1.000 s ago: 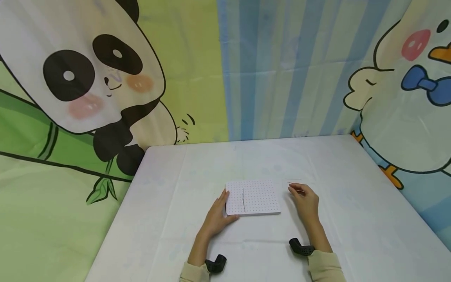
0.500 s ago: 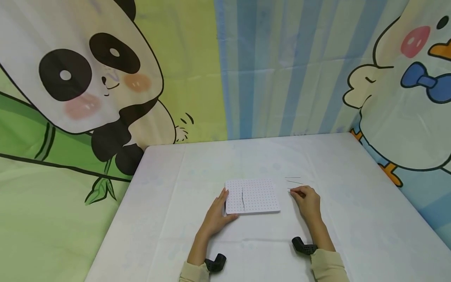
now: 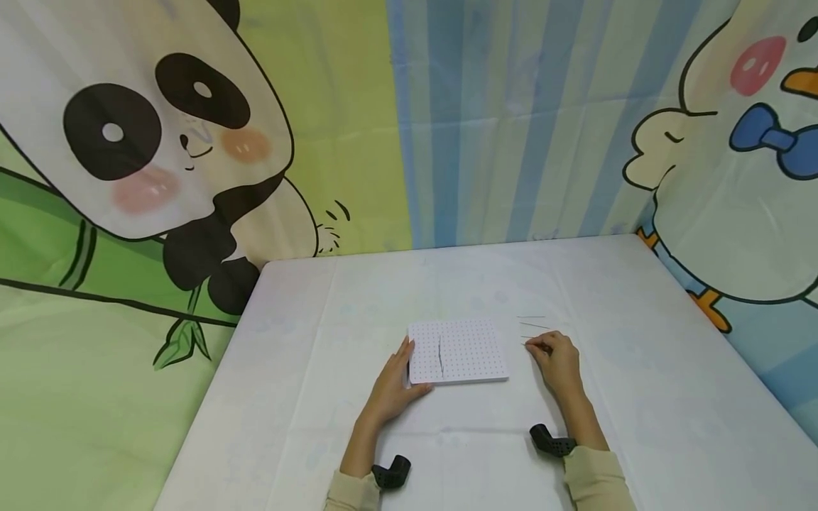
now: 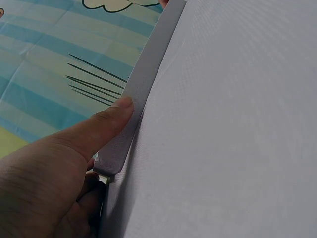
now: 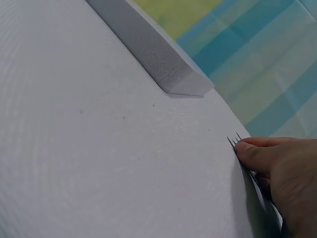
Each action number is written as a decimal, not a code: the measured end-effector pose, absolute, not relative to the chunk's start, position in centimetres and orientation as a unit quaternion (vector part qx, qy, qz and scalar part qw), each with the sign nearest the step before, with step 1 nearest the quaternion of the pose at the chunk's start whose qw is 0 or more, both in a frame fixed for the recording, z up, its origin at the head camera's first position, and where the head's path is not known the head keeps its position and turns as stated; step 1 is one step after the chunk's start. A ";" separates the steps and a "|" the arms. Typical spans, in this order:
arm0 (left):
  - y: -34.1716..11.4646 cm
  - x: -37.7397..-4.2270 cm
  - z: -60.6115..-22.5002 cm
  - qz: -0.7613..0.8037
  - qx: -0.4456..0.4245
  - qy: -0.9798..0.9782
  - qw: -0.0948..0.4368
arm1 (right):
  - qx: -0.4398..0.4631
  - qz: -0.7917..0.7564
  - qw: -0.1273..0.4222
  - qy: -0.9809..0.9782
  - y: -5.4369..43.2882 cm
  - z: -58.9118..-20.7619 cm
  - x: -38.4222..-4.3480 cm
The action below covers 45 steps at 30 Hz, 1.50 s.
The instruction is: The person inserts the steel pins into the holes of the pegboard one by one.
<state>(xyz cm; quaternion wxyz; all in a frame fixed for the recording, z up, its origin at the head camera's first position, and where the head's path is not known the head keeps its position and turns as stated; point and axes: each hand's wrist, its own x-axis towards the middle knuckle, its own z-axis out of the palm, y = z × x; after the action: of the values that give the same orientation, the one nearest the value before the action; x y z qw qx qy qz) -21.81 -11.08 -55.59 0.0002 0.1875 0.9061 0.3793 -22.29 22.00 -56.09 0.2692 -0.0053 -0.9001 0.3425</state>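
Note:
A white board (image 3: pixel 476 355) dotted with small holes lies on the table. Several thin dark needles (image 4: pixel 94 72) stand in it, lined up as a row (image 3: pixel 440 358) near its left side. My left hand (image 3: pixel 388 392) grips the board's near left corner, thumb (image 4: pixel 111 121) on the front edge and fingers along the left side. To the right of the board, my right hand (image 3: pixel 558 362) pinches the end of a thin needle (image 3: pixel 523 345) low over the table, thumb and forefinger together; most of that needle is hidden. More loose needles (image 3: pixel 532 316) lie just beyond the hand.
White cloth covers the table (image 3: pixel 332 312). A printed curtain with a panda (image 3: pixel 211 149) and a duck (image 3: pixel 735 206) hangs behind and beside it. Each wrist carries a black camera mount (image 3: pixel 393 472).
My right hand has moved slightly nearer along the row of loose needles, uncovering more of them. My left hand stays at the board, which has not visibly moved on the table.

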 end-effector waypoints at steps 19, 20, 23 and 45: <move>-11.2 -21.9 -55.3 0.377 0.184 0.908 -0.001 | -0.013 0.451 0.269 -0.851 20.1 -54.7 -22.9; -11.3 -21.9 -55.2 0.377 0.183 0.908 -0.002 | -0.015 0.467 0.258 -0.845 19.6 -54.5 -23.1; -11.3 -22.0 -55.2 0.377 0.184 0.908 -0.004 | -0.015 0.520 0.228 -0.823 17.7 -53.9 -23.8; -11.3 -21.8 -55.5 0.381 0.192 0.904 0.001 | 0.139 0.627 0.212 -0.737 8.2 -54.2 -25.7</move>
<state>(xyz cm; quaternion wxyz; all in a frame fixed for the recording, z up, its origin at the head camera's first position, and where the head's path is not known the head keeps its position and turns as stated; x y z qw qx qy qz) -21.83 -11.26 -55.53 0.0012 0.1922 0.9042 0.3814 -25.70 8.17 -54.21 0.2115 0.1394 -0.7366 0.6272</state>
